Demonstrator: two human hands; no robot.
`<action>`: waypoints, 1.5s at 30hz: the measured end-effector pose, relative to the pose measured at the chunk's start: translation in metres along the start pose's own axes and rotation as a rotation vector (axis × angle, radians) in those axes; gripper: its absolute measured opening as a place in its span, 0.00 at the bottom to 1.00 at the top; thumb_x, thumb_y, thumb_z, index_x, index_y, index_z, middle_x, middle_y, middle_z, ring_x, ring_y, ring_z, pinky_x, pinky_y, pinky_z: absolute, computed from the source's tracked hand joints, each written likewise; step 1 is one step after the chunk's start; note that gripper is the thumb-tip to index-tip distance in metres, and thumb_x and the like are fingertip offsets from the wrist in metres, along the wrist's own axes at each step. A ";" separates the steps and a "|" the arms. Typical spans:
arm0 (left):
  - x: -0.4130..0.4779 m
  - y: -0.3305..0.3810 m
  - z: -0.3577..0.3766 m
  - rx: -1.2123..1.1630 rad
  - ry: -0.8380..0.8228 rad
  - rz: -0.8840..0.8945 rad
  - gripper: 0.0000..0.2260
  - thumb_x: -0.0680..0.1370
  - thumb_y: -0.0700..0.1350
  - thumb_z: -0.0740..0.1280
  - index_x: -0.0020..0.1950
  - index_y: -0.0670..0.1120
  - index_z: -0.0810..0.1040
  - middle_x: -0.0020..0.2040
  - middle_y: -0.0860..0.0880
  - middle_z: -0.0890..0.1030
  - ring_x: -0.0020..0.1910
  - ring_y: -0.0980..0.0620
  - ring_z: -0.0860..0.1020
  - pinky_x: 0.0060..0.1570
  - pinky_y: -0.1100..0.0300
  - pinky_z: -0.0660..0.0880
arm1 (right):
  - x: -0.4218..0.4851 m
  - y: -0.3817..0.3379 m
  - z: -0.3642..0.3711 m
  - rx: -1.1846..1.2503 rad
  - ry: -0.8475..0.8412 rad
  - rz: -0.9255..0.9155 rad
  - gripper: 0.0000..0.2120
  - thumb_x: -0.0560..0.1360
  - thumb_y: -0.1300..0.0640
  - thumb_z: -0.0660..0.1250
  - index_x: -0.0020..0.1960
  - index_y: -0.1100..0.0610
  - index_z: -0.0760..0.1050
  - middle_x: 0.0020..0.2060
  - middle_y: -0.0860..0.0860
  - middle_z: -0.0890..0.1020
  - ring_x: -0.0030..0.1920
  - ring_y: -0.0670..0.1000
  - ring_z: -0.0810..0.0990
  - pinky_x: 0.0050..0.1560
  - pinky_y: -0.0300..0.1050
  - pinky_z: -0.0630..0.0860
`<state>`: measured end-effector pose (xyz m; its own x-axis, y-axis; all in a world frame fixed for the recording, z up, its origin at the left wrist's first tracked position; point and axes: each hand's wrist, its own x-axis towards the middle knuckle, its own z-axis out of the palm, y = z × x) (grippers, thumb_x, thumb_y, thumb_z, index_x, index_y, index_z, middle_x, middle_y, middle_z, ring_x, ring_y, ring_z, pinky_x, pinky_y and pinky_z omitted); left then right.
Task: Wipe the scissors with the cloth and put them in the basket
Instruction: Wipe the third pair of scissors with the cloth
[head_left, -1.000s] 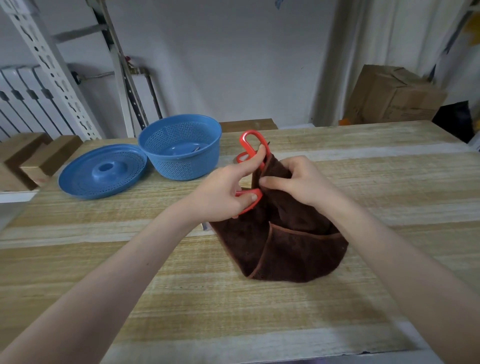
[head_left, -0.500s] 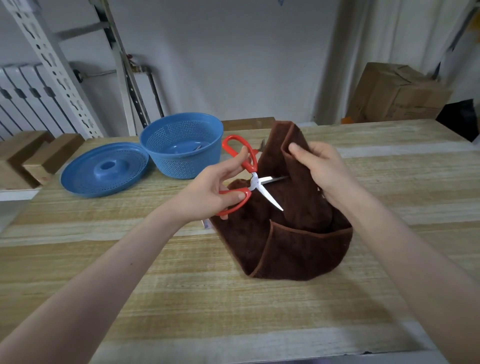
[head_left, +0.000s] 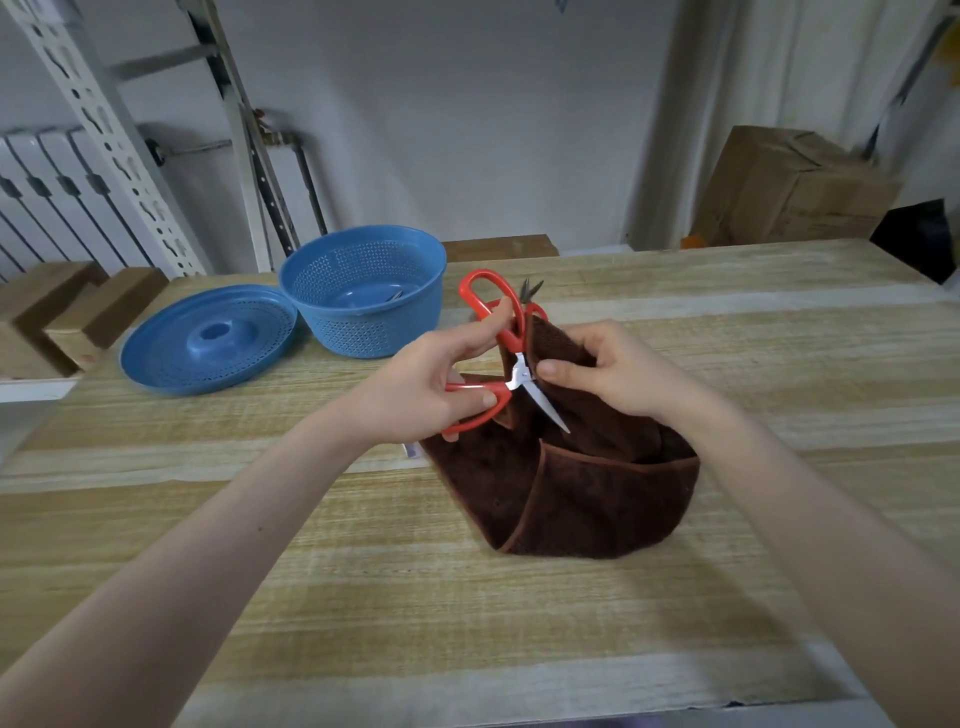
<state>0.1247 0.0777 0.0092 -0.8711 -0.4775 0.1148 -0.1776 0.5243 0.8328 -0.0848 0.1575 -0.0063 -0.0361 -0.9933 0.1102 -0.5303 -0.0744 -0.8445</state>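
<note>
red-handled scissors (head_left: 511, 340), brown cloth (head_left: 571, 488), blue basket (head_left: 363, 296)

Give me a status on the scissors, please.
Left hand grips red-handled steel scissors, blades open. Right hand pinches brown terry cloth against them. Blue perforated plastic basket uncovered.

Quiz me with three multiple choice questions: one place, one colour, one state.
1. Where is the blue lid? A) on the table, left of the basket B) on top of it C) under the cloth
2. What colour are the scissors' handles? A) blue B) black C) red
3. How are the scissors? A) blades shut B) blades apart C) in the basket
Answers: A, it lies beside the basket; C, both loops red; B, left hand holds the handles spread; right hand pinches cloth beside the bare blade.
</note>
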 end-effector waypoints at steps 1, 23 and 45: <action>-0.001 -0.001 0.001 0.007 -0.007 -0.002 0.35 0.76 0.28 0.65 0.78 0.45 0.54 0.75 0.53 0.62 0.66 0.64 0.63 0.45 0.72 0.74 | 0.000 0.005 -0.001 0.043 -0.010 0.025 0.02 0.76 0.59 0.69 0.46 0.56 0.80 0.41 0.50 0.84 0.43 0.50 0.83 0.49 0.47 0.78; 0.002 0.001 0.016 0.067 0.001 -0.041 0.36 0.77 0.29 0.64 0.79 0.49 0.53 0.75 0.55 0.61 0.26 0.63 0.64 0.31 0.69 0.74 | 0.003 0.000 0.005 0.005 -0.046 -0.039 0.07 0.75 0.59 0.70 0.42 0.48 0.79 0.34 0.38 0.83 0.39 0.37 0.81 0.44 0.31 0.75; -0.003 -0.018 0.029 -0.061 0.257 -0.018 0.39 0.76 0.30 0.64 0.78 0.57 0.51 0.58 0.76 0.72 0.37 0.60 0.70 0.39 0.39 0.80 | -0.013 -0.010 0.048 1.316 0.386 0.481 0.22 0.79 0.43 0.59 0.50 0.60 0.83 0.42 0.60 0.85 0.37 0.58 0.85 0.39 0.48 0.80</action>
<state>0.1172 0.0902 -0.0217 -0.7219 -0.6537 0.2269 -0.1572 0.4742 0.8663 -0.0378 0.1665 -0.0243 -0.3167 -0.8757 -0.3645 0.7366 0.0150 -0.6762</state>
